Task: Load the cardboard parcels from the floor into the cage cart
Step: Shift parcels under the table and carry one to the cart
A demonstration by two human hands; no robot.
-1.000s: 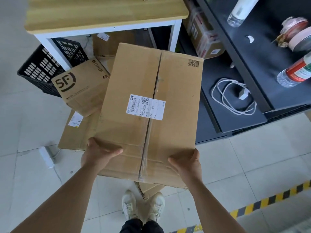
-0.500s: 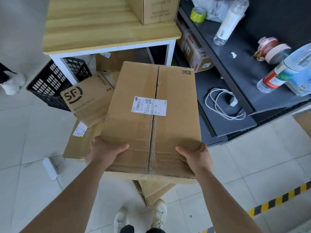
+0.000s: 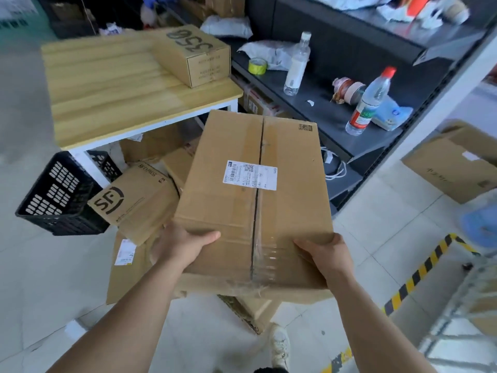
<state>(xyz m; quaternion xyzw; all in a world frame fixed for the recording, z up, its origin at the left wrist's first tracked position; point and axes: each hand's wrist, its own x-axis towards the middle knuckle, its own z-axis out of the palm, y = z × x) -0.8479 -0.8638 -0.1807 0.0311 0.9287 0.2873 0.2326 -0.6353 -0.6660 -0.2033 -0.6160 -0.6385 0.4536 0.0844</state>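
Note:
A large taped cardboard parcel (image 3: pixel 231 211) with a white shipping label is held in the air in front of me. My left hand (image 3: pixel 183 246) grips its near left corner, thumb on top. My right hand (image 3: pixel 328 254) grips the near right corner the same way. Below it on the floor lie an SF Express box (image 3: pixel 134 203), a flat parcel (image 3: pixel 126 275) with a small label, and another box (image 3: pixel 255 313) by my feet. The wire bars of the cage cart (image 3: pixel 457 319) show blurred at the lower right.
A wooden table (image 3: pixel 107 90) with a box marked 356 (image 3: pixel 193 55) stands behind the pile. A black crate (image 3: pixel 56 200) sits at the left. A dark shelf (image 3: pixel 376 135) holds bottles and tape rolls. Another carton (image 3: pixel 451 162) lies at right. Yellow-black floor tape (image 3: pixel 419 273) runs nearby.
The parcel has come up higher in both hands and my view has lifted and turned right, bringing in the tabletop, the shelf and the cart's edge.

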